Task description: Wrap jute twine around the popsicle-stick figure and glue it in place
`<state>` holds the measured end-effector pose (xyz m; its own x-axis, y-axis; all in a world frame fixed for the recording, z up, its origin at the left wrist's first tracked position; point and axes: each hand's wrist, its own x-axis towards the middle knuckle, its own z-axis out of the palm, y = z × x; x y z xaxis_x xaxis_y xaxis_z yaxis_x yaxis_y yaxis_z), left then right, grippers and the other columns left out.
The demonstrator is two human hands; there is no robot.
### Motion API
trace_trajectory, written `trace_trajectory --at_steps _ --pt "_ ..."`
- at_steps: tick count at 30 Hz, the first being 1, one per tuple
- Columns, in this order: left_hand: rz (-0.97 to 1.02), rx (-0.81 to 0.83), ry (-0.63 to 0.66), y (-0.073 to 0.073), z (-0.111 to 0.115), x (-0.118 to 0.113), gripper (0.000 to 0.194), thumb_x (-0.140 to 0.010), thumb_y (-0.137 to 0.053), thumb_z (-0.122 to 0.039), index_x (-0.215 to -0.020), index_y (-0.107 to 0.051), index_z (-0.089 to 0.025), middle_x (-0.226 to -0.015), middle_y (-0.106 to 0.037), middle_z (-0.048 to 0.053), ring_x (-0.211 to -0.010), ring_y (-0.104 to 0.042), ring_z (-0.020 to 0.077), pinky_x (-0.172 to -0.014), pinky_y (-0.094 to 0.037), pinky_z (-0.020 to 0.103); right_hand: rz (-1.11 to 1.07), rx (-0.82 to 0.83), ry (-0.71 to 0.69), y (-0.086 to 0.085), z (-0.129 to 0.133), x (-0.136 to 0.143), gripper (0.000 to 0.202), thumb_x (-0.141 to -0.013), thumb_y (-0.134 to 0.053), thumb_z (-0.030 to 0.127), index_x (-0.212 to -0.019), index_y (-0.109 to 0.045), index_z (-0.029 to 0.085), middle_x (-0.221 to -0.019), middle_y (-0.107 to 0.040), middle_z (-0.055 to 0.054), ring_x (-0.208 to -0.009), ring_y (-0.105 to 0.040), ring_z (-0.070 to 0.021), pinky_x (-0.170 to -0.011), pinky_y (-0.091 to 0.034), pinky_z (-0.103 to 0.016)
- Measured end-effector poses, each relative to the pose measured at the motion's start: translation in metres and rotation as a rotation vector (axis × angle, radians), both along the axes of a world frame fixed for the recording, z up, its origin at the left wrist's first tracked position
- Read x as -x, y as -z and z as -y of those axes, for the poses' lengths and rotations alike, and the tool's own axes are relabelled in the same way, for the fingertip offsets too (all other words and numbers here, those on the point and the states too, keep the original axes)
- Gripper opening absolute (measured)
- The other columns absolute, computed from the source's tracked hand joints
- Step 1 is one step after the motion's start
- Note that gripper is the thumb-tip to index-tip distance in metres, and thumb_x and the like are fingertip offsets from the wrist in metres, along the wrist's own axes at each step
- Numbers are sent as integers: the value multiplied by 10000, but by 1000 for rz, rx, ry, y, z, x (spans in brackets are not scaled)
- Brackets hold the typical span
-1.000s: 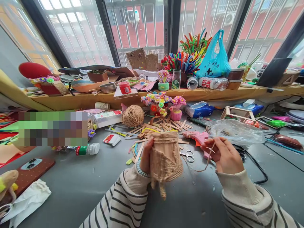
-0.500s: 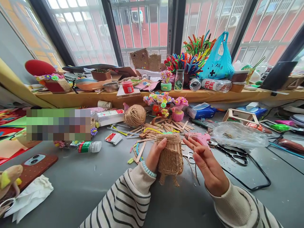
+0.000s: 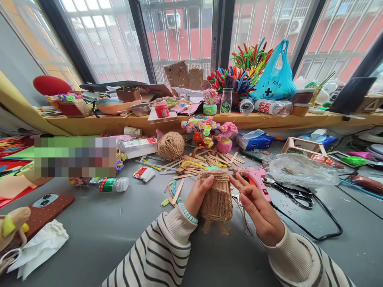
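In the head view, my left hand point(image 3: 199, 193) grips a small twine-wrapped craft-stick piece point(image 3: 218, 201) by its left side, thumb across the front. Twine winds around its top band and lower body; bare wooden sticks show in between. Two short twine legs hang from its bottom. My right hand point(image 3: 259, 209) is at the piece's upper right edge, fingers stretched out and thumb apart, holding nothing that I can see. Whether the fingertips touch the edge I cannot tell. Behind the right fingers lie a pink glue gun point(image 3: 254, 177) and small scissors point(image 3: 236, 197), partly covered.
A ball of twine point(image 3: 170, 145) and scattered wooden craft sticks point(image 3: 179, 190) lie beyond the piece. Black scissors point(image 3: 295, 195), a black cord point(image 3: 332, 233) and a clear plastic bag point(image 3: 302, 169) are on the right. A bottle point(image 3: 113, 184) and a phone point(image 3: 49, 207) are on the left.
My right hand has shifted slightly, its fingers a little more bent, uncovering more of the glue gun. My left hand keeps its hold on the piece.
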<state>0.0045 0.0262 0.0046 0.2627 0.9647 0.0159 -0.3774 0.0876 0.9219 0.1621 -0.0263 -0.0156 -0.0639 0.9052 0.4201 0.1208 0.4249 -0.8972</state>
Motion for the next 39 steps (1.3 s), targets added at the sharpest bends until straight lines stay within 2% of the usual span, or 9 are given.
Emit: trace_trajectory --at_steps 4,9,13,16,19,22,24,29,39 --pt "-94 -31 1 4 -3 1 608 -664 -716 -633 -1039 -670 -156 -1277 -642 131 -1251 -534 307 -1116 -344 406 -32 15 39 5 -4 0 246 -962 -439 465 -863 -473 243 -1447 -500 -137 -1440 -301 -241 -1175 -194 -573" --pt "-103 -52 33 11 -5 4 707 -616 -711 -693 -1081 -620 -168 -1307 -614 155 -1274 -517 315 -1114 -341 412 -26 23 92 10 -11 -7 269 -951 -446 495 -868 -500 245 -1319 -620 -126 -1430 -323 -243 -1172 -205 -577" --pt "-147 -51 85 12 -4 5 716 -579 -818 -555 -1128 -548 -182 -1294 -611 170 -1248 -538 338 -1085 -373 454 29 63 -3 16 -20 -23 268 -928 -492 498 -900 -545 237 -1286 -642 -130 -1381 -409 -268 -1131 -316 -559" --pt "-181 -56 84 11 -3 6 712 -564 -848 -481 -1123 -511 -195 -1284 -609 170 -1239 -542 337 -1071 -387 451 39 34 54 14 -21 -29 236 -942 -487 459 -909 -557 236 -1314 -626 -120 -1350 -455 -250 -1108 -366 -523" --pt "-206 -69 77 9 -2 5 697 -584 -833 -478 -1124 -495 -195 -1274 -608 173 -1230 -548 330 -1066 -391 450 46 -84 218 5 -16 -28 206 -932 -516 425 -878 -565 232 -1310 -626 -107 -1262 -545 -241 -999 -486 -439" --pt "-226 -82 84 9 -1 5 672 -605 -824 -470 -1124 -492 -200 -1277 -606 167 -1225 -552 319 -1067 -385 449 120 -201 412 -6 -8 -23 149 -915 -559 375 -898 -599 232 -953 -719 -56 -885 -691 -182 -788 -564 -324" --pt "-226 -90 72 8 0 4 652 -605 -829 -461 -1111 -506 -205 -1258 -617 154 -1218 -556 317 -1066 -382 447 244 -298 474 -13 -4 -19 74 -907 -577 297 -897 -621 239 -797 -688 -15 -665 -645 -138 -683 -550 -283" --pt "-200 -102 65 5 3 2 628 -598 -839 -437 -1088 -522 -203 -1217 -636 129 -1185 -575 307 -1041 -400 430 504 -681 402 -25 -7 -10 176 -862 -589 96 -966 -652 222 -783 -674 -21 -648 -637 -131 -558 -521 -223" --pt "-190 -113 79 5 4 1 642 -644 -791 -496 -1128 -504 -185 -1222 -618 143 -1192 -558 305 -1070 -366 448 693 -812 433 -19 -12 -5 248 -877 -561 105 -1059 -683 221 -804 -688 -48 -733 -679 -170 -682 -567 -266"
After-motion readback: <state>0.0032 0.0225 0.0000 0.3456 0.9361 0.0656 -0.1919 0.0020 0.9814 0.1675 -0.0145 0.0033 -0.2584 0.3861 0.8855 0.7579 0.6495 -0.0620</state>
